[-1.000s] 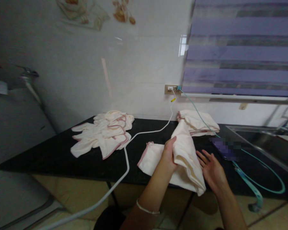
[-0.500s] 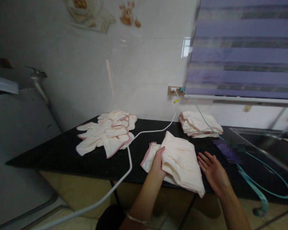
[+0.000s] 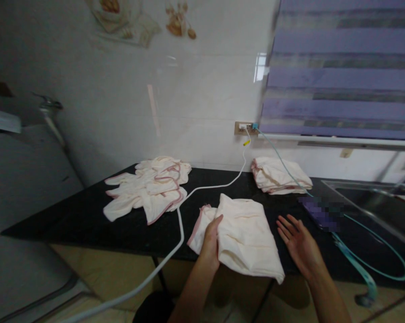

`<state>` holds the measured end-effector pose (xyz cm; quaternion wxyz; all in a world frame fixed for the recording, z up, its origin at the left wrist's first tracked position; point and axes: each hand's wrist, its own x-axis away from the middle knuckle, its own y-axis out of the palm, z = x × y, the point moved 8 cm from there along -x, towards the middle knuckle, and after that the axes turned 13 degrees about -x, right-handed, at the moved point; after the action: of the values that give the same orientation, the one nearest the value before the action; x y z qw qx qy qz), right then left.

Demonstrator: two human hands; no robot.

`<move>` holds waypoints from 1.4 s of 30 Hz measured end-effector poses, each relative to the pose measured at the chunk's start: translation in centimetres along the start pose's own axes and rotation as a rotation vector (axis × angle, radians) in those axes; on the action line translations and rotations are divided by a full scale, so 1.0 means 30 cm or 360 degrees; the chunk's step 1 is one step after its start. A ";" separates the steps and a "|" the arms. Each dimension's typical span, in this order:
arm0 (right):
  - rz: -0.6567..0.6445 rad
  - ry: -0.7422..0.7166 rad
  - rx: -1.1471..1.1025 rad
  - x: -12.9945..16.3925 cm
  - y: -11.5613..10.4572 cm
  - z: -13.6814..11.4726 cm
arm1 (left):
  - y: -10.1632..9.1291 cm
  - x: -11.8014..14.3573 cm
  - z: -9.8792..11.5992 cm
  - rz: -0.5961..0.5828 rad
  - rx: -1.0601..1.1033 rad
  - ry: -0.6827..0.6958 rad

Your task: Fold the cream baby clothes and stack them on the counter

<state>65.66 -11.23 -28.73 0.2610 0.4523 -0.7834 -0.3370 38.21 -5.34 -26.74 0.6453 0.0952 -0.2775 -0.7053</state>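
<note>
I have the left hand point(image 3: 211, 242) gripping the left side of a folded cream cloth point(image 3: 247, 237) at the front edge of the black surface point(image 3: 84, 220); my right hand point(image 3: 297, 244) is spread, empty, just beside the cloth, and a folded stack point(image 3: 270, 175) lies farther back

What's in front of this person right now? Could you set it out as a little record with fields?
Surface: black counter
Left hand: the left hand grips the left side of a folded cream cloth
Right hand: the right hand is open, apart from the cloth's right side
Left pile: loose, rumpled cream cloths with pink edging
Back right: neater stack of folded cloths
Cables: white cable and teal cable, both running from the wall outlet
Far right: metal sink
</note>
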 end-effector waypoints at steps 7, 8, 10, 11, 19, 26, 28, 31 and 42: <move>0.0010 -0.0052 0.0027 0.002 0.004 -0.003 | -0.086 -0.008 0.214 0.0263 -0.0898 0.0576; 0.0007 -0.0055 0.0030 0.002 0.004 -0.002 | -0.076 0.000 0.255 0.0319 -0.1163 0.0702; 0.0000 -0.0058 0.0030 0.001 0.003 0.001 | -0.032 0.035 0.329 0.0442 -0.1693 0.1009; -0.0003 -0.0062 0.0026 -0.001 0.001 0.003 | 0.005 0.056 0.352 0.0449 -0.1920 0.1154; 0.0008 -0.0092 0.0060 -0.010 -0.015 0.010 | 0.271 0.088 0.295 -0.0029 -0.2351 0.1574; 0.0003 -0.0179 0.0156 0.019 0.017 0.001 | 0.198 -0.072 0.081 -0.0155 -0.2384 0.1391; 0.0001 -0.0189 0.0183 0.025 0.019 0.001 | 0.186 -0.074 0.067 -0.0143 -0.2371 0.1445; -0.0006 -0.0234 0.0299 0.031 0.023 0.010 | 0.187 -0.068 0.070 -0.0122 -0.2380 0.1490; -0.0436 -0.1378 0.1617 0.136 0.542 0.006 | 0.204 -0.067 0.051 -0.0113 -0.2979 0.1438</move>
<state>55.02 -8.88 -16.00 -0.3659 0.4383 -0.8139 -0.1079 43.00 -3.07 -22.79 0.4838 -0.1803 0.6516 -0.5558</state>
